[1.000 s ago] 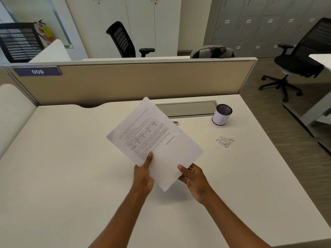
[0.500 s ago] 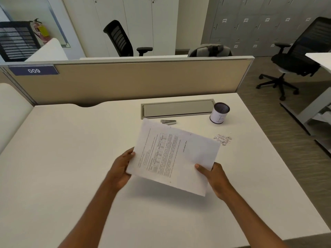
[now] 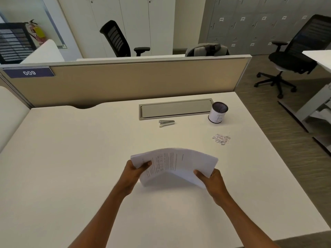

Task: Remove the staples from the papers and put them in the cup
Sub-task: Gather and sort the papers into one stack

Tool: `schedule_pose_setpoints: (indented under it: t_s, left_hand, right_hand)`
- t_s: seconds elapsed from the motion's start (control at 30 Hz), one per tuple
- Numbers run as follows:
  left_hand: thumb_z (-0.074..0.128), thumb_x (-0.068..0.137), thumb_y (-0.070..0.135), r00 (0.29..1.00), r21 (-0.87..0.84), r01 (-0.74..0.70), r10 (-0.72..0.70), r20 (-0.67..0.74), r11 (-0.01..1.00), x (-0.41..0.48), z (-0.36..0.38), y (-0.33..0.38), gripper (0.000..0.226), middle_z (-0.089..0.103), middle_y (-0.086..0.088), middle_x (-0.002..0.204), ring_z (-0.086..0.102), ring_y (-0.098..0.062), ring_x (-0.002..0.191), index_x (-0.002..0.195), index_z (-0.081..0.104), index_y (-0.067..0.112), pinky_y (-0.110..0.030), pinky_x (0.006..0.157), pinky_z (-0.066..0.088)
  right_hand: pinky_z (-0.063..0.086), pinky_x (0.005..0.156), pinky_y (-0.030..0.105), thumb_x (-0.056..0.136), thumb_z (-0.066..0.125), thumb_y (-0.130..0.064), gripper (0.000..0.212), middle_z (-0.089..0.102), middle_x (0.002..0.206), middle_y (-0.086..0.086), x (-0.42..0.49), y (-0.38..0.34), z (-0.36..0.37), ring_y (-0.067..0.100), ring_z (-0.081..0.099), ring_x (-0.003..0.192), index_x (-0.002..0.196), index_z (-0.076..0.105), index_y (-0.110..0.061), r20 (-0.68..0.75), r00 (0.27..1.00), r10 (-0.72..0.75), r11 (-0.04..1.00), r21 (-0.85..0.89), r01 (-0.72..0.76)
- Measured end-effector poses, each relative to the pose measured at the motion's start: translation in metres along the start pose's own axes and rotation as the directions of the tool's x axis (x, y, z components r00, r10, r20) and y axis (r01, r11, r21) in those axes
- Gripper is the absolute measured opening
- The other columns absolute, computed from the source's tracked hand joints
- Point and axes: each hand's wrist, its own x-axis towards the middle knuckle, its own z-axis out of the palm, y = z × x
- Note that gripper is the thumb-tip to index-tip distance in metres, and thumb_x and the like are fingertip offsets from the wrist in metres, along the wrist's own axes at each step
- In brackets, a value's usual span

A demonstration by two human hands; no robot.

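1. Papers [image 3: 179,163]: a printed stack, held clear of the desk [image 3: 71,158] and bowed upward in the middle; it sat well to the near side of the cup [image 3: 218,113] and somewhat to its left
2. Left hand [image 3: 133,173] gripped the stack's left edge, thumb on top and fingers curled beneath. Right hand [image 3: 210,179] pinched the right near corner the same way. Neither hand was free
3. Staples [image 3: 221,139]: a loose heap lay on the desk on the near side of the cup, apart from it. The cup's mesh inside was too dark to tell what it held
4. Step in hand, as I read it: looking over the stack. No staple in it could be made out. To do this well, lower the sheets flat to the left of the cup, well clear of the heap, so a trailing edge sweeps nothing
5. Staple remover [image 3: 166,123] lay to the left of the cup, just on the near side of the grey cable flap [image 3: 176,110], which ran leftward from beside the cup
6. Only the heap lay between papers and cup. The desk's right edge ran near the cup, so scattered staples could likely go over
7. Beyond the cup: a beige partition [image 3: 143,81], then a black office chair [image 3: 295,56] off to its right
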Motion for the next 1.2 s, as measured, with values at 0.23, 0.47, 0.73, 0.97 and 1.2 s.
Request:
schedule_pose_setpoints:
  t_s: [0.23,0.47,0.73,0.97,1.2]
  left_hand:
    - [0.074,0.098,0.007,0.999,0.055,0.038,-0.036,-0.033,0.998,0.001,0.008,-0.018,0.028,0.081,-0.009,0.121,0.075,-0.027,0.117,0.124,0.077,0.017,-0.038,0.096,0.063]
    - [0.075,0.098,0.011,0.998,0.137,0.06,-0.055,-0.041,0.989,0.003,0.009,-0.02,0.027,0.082,-0.002,0.119,0.077,-0.018,0.112,0.123,0.076,0.021,-0.029,0.09,0.063]
    - [0.08,0.095,0.024,0.994,0.352,0.107,-0.097,-0.047,0.93,0.009,0.001,0.007,0.014,0.085,0.001,0.101,0.082,-0.025,0.089,0.107,0.082,0.018,-0.037,0.079,0.066]
    - [0.082,0.089,0.037,0.998,0.476,0.037,-0.058,0.029,0.879,0.016,-0.005,0.042,0.03,0.085,-0.004,0.102,0.082,-0.024,0.087,0.108,0.083,0.014,-0.04,0.079,0.067]
    - [0.079,0.096,0.033,0.989,0.748,-0.112,0.003,0.145,0.654,0.026,0.008,0.068,0.022,0.082,-0.007,0.09,0.078,-0.025,0.076,0.097,0.086,0.012,-0.029,0.068,0.059]
  right_hand:
    - [0.057,0.087,0.031,0.091,0.079,-0.015,0.033,0.078,0.113,0.004,0.003,0.009,-0.003,0.018,0.072,0.106,0.122,0.069,-0.019,-0.025,0.998,0.06,0.998,0.03,-0.059]
    - [0.059,0.081,0.032,0.091,0.079,-0.019,0.025,0.08,0.106,0.002,0.009,0.007,-0.007,0.024,0.074,0.103,0.115,0.073,-0.02,-0.018,0.996,0.091,0.996,0.002,-0.09]
    - [0.061,0.092,0.037,0.087,0.082,-0.016,0.041,0.077,0.122,0.001,0.009,-0.015,-0.027,0.023,0.075,0.11,0.125,0.067,-0.019,0.036,0.999,0.033,0.997,-0.067,-0.031]
    - [0.025,0.124,0.028,0.088,0.082,-0.032,0.095,0.025,0.169,-0.011,-0.005,-0.078,-0.007,0.004,0.022,0.154,0.163,0.024,-0.025,0.059,0.907,-0.416,0.709,-0.604,0.365]
    - [0.026,0.126,0.04,0.091,0.074,-0.044,0.094,0.023,0.172,-0.009,-0.009,-0.131,0.037,0.013,0.02,0.158,0.164,0.016,-0.033,0.274,0.895,-0.352,0.63,-0.638,0.443]
